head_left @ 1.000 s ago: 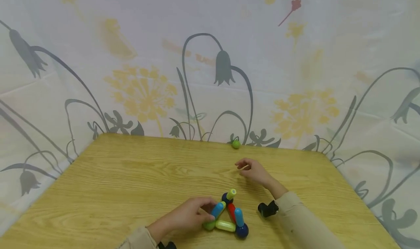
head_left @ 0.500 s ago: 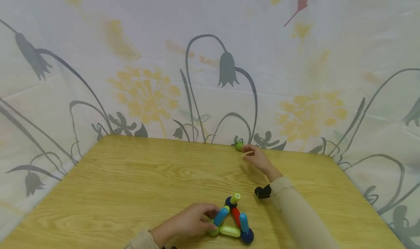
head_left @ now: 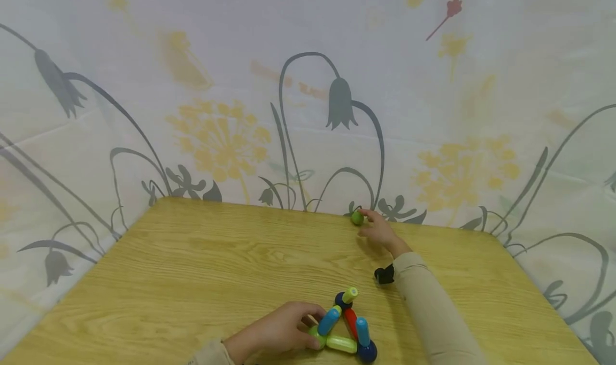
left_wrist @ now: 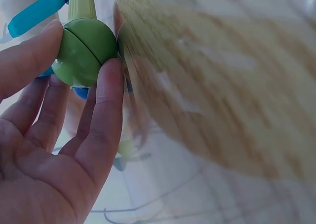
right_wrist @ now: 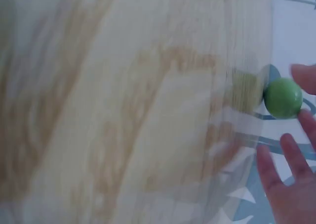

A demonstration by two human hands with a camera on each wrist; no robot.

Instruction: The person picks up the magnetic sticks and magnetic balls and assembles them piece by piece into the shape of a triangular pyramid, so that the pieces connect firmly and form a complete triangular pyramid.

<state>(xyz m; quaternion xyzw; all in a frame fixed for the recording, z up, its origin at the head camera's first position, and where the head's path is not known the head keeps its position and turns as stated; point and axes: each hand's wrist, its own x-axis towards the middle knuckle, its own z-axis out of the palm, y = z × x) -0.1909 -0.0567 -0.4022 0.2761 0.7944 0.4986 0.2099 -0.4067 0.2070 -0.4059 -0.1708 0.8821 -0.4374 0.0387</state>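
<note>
A triangle of magnetic rods and balls lies at the table's front, with a red rod (head_left: 351,322) and a yellow-green rod (head_left: 341,344) among its sides. Blue rods (head_left: 363,331) and a short yellow-green rod (head_left: 352,294) rise from its corners, two of which are dark blue balls (head_left: 367,351). My left hand (head_left: 284,327) pinches the green corner ball (left_wrist: 85,53) between thumb and fingers. At the back edge, my right hand (head_left: 380,231) reaches a loose green ball (right_wrist: 283,98); thumb and fingertips are around it, fingers fairly straight. Whether they touch it is unclear.
The wooden table (head_left: 216,258) ends at a wall covering (head_left: 231,60) printed with flowers, right behind the loose ball. A black wrist camera (head_left: 384,274) sticks out beside the right sleeve (head_left: 428,306).
My right hand has moved forward across the table to the loose green ball at the back. The left hand keeps its hold on the triangle's corner ball. The head view has shifted slightly.
</note>
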